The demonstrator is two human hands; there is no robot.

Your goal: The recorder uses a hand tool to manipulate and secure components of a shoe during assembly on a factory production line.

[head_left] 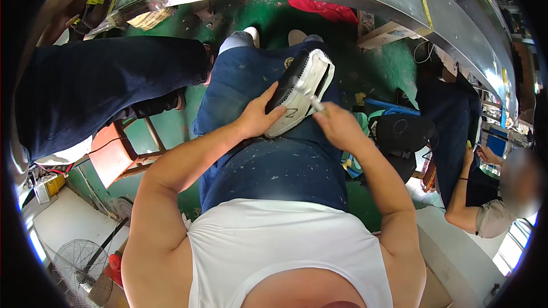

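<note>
Shoe, black and white, is being gripped on the lap by the left hand. A small tool is being pinched against its sole by the right hand.

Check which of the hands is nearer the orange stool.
Left. The left hand grips the shoe on the lap, closer to the orange stool; the right hand is farther.

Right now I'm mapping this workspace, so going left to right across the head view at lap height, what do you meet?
Orange wooden stool → left hand → black-and-white shoe with white sole → thin silvery tool → right hand → black round seat → seated co-worker's forearm.
</note>
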